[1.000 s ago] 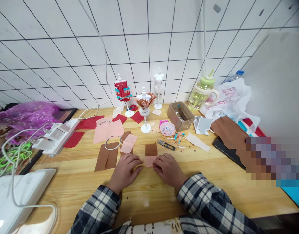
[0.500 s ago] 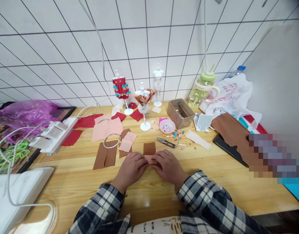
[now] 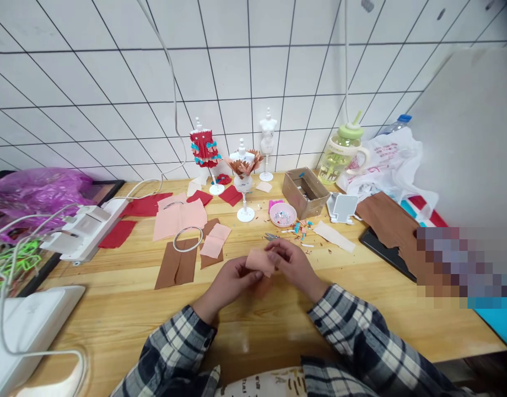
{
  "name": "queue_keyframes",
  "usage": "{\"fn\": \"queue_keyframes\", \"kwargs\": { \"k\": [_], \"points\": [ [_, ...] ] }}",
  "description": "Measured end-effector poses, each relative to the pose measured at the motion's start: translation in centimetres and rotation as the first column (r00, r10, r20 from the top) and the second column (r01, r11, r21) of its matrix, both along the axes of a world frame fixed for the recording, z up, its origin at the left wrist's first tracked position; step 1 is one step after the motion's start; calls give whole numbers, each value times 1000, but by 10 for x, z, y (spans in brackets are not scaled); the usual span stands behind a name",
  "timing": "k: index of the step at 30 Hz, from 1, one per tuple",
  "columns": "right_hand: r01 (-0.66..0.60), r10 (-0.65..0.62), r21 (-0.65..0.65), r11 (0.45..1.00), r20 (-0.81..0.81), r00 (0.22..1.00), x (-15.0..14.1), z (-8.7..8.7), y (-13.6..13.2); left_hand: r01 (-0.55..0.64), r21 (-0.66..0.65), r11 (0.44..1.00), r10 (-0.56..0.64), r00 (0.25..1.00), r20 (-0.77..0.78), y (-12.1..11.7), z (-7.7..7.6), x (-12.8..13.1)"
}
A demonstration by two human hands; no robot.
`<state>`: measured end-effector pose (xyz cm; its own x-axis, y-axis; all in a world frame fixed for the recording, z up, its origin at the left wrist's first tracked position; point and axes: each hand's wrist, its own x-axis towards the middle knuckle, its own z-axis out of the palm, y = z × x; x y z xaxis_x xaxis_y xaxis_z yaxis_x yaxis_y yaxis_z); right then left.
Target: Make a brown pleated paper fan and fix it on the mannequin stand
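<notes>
Between my two hands, just above the table, is a small pink piece of crepe-like paper (image 3: 259, 260). My left hand (image 3: 232, 284) pinches its left lower edge between thumb and fingers. With its thumb and fingertips my right hand (image 3: 295, 267) grips the right side. A brownish blurred patch shows under the piece; I cannot tell whether it is a second layer. Small scissors (image 3: 271, 237) lie just beyond my right hand, which hides most of them. A dress-form stand (image 3: 245, 182) with brown and pink petals around its top stands farther back.
Brown sheets (image 3: 177, 267), pink sheets (image 3: 186, 218) and a metal ring (image 3: 188, 239) lie left. A red-dressed form (image 3: 204, 148) and a bare white form (image 3: 268, 138) stand behind. Rightward are a bead bowl (image 3: 282, 215), cardboard box (image 3: 305, 193), drink bottle (image 3: 340, 157) and phone stand (image 3: 342, 208).
My hands have lifted the pink piece from the table and tilted it. The brown square seen beyond it no longer shows there. My right hand now covers most of the scissors.
</notes>
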<state>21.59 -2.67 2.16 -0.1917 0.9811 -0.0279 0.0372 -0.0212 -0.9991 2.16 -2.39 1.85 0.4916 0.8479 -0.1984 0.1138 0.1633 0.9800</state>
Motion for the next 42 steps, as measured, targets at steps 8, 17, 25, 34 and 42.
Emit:
{"fn": "queue_keyframes", "kwargs": {
  "k": [8, 17, 25, 34, 42],
  "points": [
    [-5, -148, 435, 900, 318, 936, -1, -19, -8, -277, -245, 929, 340, 901, 270, 2, -14, 7],
    [-330, -219, 653, 682, 613, 759, -7, -17, -11, -213, -272, 939, 304, 882, 360, 2, -11, 5],
    [-218, -188, 615, 757, 525, 830, -8, -19, -6, -177, -338, 924, 312, 861, 402, 2, -10, 0],
    [32, -238, 470, 882, 386, 891, -14, -27, -5, -201, -372, 906, 351, 848, 397, 0, -15, -1],
    [40, -213, 403, 914, 394, 894, -17, -26, -5, -192, -250, 949, 271, 902, 336, 2, -19, 2]
  ]
}}
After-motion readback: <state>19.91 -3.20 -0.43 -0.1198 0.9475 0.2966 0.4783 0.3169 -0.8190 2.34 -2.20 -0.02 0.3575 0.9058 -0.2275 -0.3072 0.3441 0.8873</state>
